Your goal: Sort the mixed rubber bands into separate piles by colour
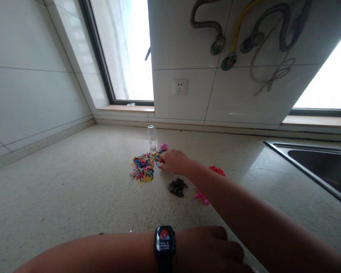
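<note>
My right hand point(174, 162) reaches to the right edge of a mixed pile of small coloured rubber bands point(143, 167), its fingers drawn together in a pinch. A blue rubber band point(158, 165) shows at the fingertips. Nearer to me lies a small heap of black rubber bands point(178, 187). Pink bands point(201, 197) and red bands point(217, 171) lie beside my right forearm, which partly covers them. My left hand point(213, 248), below a wrist with a black watch point(164, 242), rests low in view with its fingers stretched to the right, partly cut off.
A clear plastic bottle point(151, 137) and a pink cap-like piece point(164, 146) stand behind the mixed pile. At the right, a metal sink point(275, 153) is set into the speckled counter point(82, 197). Tiled wall, a socket point(181, 87) and hoses are at the back.
</note>
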Motion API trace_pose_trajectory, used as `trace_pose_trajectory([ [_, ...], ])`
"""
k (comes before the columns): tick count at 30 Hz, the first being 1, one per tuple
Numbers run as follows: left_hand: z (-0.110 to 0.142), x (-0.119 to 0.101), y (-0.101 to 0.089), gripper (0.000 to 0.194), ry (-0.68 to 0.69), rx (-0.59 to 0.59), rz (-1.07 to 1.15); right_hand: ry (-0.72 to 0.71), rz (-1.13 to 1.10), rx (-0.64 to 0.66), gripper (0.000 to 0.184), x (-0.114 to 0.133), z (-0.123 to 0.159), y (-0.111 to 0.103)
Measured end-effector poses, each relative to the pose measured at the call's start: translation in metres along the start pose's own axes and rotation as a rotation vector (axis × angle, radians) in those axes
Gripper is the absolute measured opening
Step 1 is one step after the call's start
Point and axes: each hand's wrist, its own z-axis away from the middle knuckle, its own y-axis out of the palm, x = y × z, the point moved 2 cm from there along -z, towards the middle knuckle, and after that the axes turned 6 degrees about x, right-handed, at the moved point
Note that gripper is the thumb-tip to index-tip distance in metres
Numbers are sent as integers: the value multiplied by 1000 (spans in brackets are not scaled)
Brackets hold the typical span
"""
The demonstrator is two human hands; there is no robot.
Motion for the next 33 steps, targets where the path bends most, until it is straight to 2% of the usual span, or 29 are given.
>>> trace_pose_trajectory([
  [4, 1, 0, 3, 35, -1, -31, 14, -13, -2, -1, 27, 1, -5, 5],
  [11, 0, 1, 5, 37, 15, -91, 22, 13, -2, -28, 28, 4, -10, 6],
  [18, 2, -1, 6, 33, -10, -103, 58, -85, -83, -110, 21, -2, 5, 6],
  [22, 2, -3, 1, 33, -14, -102, 34, -185, -283, -161, 15, -12, 36, 0],
  [26, 1, -3, -5, 33, -52, -49, 28, -231, -585, -260, 14, -24, 84, -12],
  [30, 1, -2, -8, 31, -61, -22, 59, -94, -832, -358, 18, -46, 131, -16],
  [33, -2, -1, -13, 31, -74, 1, 100, 35, -1088, -447, 19, -67, 157, -8],
])
